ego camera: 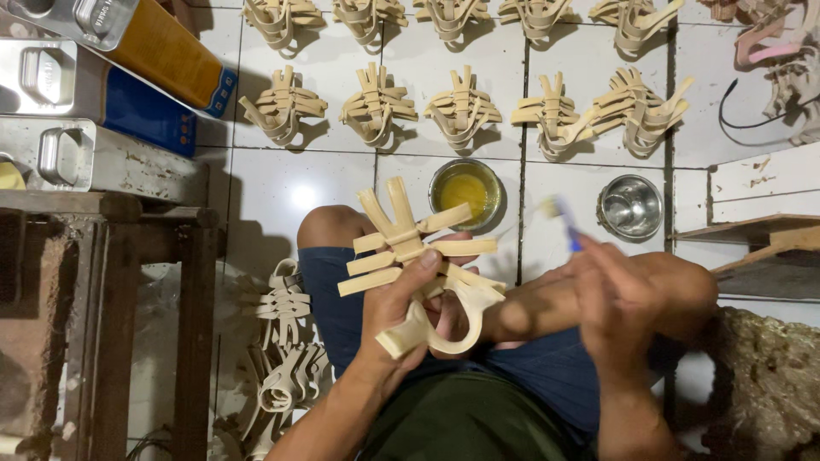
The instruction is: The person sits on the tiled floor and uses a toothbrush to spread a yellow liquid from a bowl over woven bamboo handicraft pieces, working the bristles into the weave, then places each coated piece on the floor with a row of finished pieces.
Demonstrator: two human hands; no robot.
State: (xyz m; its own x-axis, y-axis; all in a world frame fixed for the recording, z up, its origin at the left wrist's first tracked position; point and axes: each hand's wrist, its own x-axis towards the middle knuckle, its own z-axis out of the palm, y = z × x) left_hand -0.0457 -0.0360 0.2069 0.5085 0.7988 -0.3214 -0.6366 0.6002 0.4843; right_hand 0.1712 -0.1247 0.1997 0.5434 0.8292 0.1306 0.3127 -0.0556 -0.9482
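left hand (401,312) clamped round pale strap piece (418,269), held up over the lap | right hand (619,299) pinching small brush (559,220) – blurred | step: likely gluing the straps | next – brush probably needs a dip in yellow glue bowl (465,192), just ahead of the knees

You look down on a white tiled floor (282,192) with dark grout lines. A dark wooden bench (102,256) stands at its left edge, and light glares off one tile.
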